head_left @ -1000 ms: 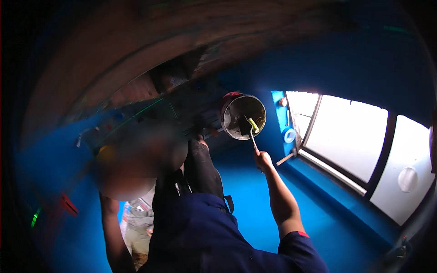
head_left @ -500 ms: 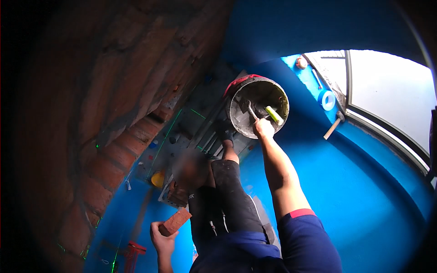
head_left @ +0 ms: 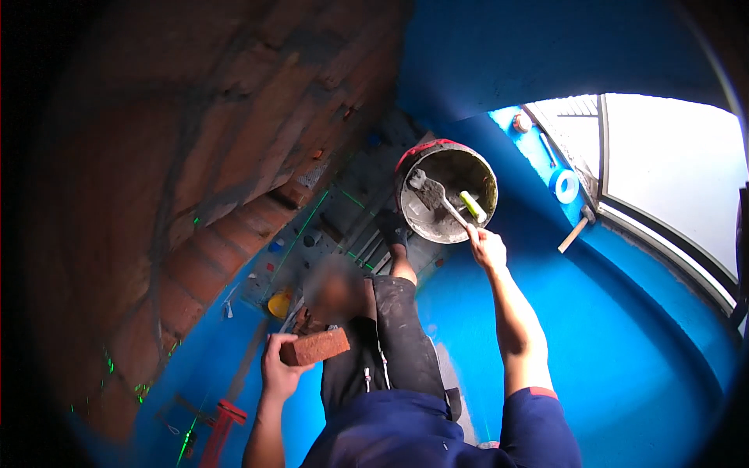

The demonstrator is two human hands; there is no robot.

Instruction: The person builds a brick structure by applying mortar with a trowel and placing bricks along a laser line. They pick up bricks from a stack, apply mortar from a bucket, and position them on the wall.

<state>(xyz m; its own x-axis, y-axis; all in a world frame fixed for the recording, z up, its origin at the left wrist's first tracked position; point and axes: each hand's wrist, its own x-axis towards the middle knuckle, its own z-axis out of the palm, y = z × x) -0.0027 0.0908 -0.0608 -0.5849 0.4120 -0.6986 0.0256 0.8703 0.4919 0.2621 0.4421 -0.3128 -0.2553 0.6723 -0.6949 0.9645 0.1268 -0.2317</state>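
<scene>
My right hand (head_left: 488, 249) grips the handle of a trowel (head_left: 455, 214). Grey mortar lies on the trowel's blade, which is over the mouth of a round bucket (head_left: 460, 162) with mortar-smeared walls. A yellow-green handle (head_left: 473, 205) sticks up inside the bucket; what it belongs to is hidden. At the lower left, my left hand (head_left: 279, 366) is closed round one end of a reddish brick (head_left: 318, 348), held in front of my dark shorts.
A rough brick wall (head_left: 117, 195) rises on the left, with green laser lines near it. A hammer (head_left: 573, 234) and a blue-and-white tape roll (head_left: 564, 186) lie by the window at right. Near my legs are a yellow object (head_left: 279, 304) and a red stand (head_left: 222, 437).
My right hand has drawn back toward the bucket's near right rim, and the trowel has come up with mortar on it. My left hand has raised the brick and turned it more level.
</scene>
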